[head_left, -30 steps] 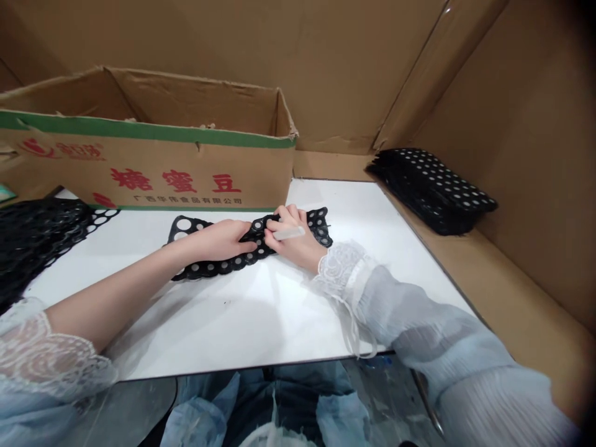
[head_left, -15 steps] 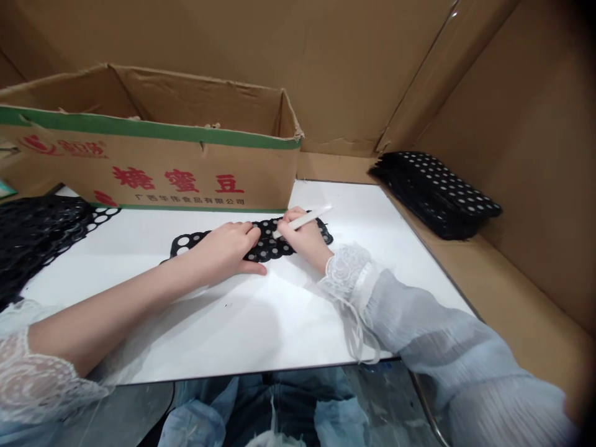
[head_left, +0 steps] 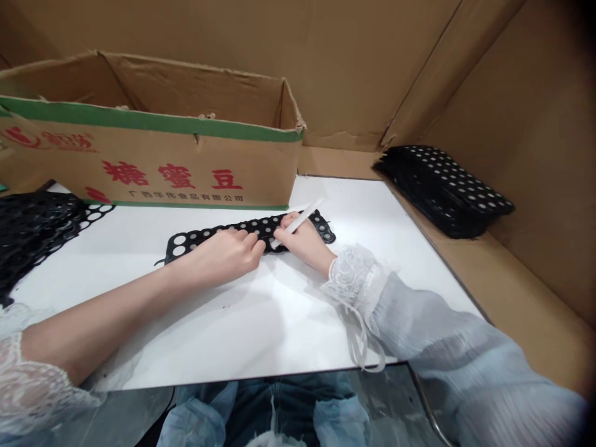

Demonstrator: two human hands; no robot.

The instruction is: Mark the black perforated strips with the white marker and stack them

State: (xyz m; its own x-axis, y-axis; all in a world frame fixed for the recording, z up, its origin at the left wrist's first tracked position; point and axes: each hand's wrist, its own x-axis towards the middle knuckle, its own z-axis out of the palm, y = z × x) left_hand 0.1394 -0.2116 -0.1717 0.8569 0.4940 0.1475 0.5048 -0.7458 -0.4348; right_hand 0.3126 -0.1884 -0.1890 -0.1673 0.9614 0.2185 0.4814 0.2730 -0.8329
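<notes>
A black perforated strip (head_left: 200,238) lies flat on the white tabletop, pale discs showing in most of its holes. A couple of larger holes at its left end show white. My left hand (head_left: 230,253) is closed over the near edge of the strip's middle, fingers curled and pressed together on it. In my right hand (head_left: 305,241) is a slim white pen-like stick (head_left: 302,218), slanting up to the right. Its lower tip meets the strip just right of my left fingers. The exact contact under the fingertips is hidden.
An open cardboard box (head_left: 186,164) with a green rim and red lettering stands behind the strip. Left lies a heap of black perforated sheets (head_left: 37,230). A stack of dotted black strips (head_left: 447,189) rests on the cardboard ledge at right. Cardboard walls (head_left: 349,68) enclose the table.
My left thumb, stretched out before, is now drawn in against the fingers, and that hand sits slightly lower. The stick's tip has shifted down to the strip's near edge. The view has tilted slightly.
</notes>
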